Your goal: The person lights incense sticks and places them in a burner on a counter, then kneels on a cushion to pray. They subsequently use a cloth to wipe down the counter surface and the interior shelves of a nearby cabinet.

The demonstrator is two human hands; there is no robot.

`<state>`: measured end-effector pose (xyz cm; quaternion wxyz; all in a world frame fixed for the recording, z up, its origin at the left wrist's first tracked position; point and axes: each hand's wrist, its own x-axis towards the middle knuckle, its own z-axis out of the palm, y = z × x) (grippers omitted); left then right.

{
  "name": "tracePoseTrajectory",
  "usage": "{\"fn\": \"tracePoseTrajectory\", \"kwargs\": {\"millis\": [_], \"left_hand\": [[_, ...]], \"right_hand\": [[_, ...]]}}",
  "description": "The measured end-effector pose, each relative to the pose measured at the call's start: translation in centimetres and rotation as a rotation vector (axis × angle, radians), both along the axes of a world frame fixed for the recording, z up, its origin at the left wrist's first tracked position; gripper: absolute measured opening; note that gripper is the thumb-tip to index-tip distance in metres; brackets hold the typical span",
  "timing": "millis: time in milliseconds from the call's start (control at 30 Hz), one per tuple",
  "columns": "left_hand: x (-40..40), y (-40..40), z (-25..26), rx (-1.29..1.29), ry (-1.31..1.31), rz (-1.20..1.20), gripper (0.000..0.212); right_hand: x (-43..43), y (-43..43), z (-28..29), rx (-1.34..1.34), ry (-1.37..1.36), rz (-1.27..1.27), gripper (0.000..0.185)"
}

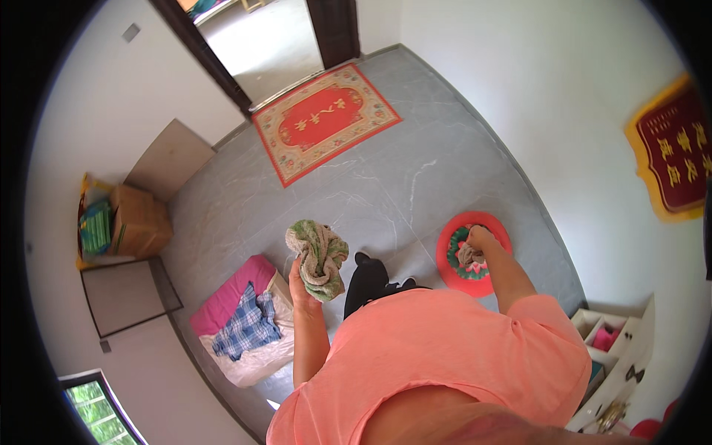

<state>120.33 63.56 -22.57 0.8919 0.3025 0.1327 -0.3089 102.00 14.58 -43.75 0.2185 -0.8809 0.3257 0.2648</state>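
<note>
My left hand (303, 289) holds a bunched green and beige towel (317, 259) up in front of me. Its thumb side is against the cloth, and the towel hides most of the fingers. My right arm reaches down to the right, where my right hand (479, 238) grips a small crumpled grey-brown cloth (471, 255). That cloth is over a round red object (448, 271) on the floor, with green petals and a pink flower at its centre. Whether it is a basin or a cushion, I cannot tell.
At left, a blue plaid garment (247, 328) lies on pale and pink bedding (231, 306). Cardboard boxes (136, 219) stand by the left wall. Ahead, a red floral doormat (325, 122) lies before the open doorway (267, 50). A white shelf unit (617, 361) is at lower right.
</note>
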Motion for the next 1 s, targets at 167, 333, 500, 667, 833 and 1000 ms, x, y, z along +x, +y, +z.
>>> {"fn": "tracePoseTrajectory", "kwargs": {"millis": [167,333,500,667,833,1000], "left_hand": [[0.7,-2.3,-1.2,-0.058,-0.042,0.148,0.039],[9.2,-6.8,1.7,-0.158,-0.223,-0.046,0.040],[18.6,-12.9,4.5,0.060,-0.240,-0.192,0.039],[24.7,-18.5,1.5,0.012,-0.010,-0.292,0.044],[29.9,-18.4,-1.7,0.005,0.080,-0.289,0.044],[38.2,-18.5,-3.7,0.018,0.107,-0.189,0.045]], "right_hand": [[11.0,-1.8,1.3,0.107,-0.076,0.151,0.017],[17.3,2.6,4.9,0.138,-0.291,0.160,0.016],[16.8,0.6,5.5,0.245,-0.249,-0.222,0.016],[3.9,-4.9,-1.0,0.016,0.106,-0.186,0.021],[3.9,-3.8,-0.5,0.140,0.362,-0.330,0.024],[14.1,-6.5,0.6,0.183,0.409,-0.288,0.024]]}}
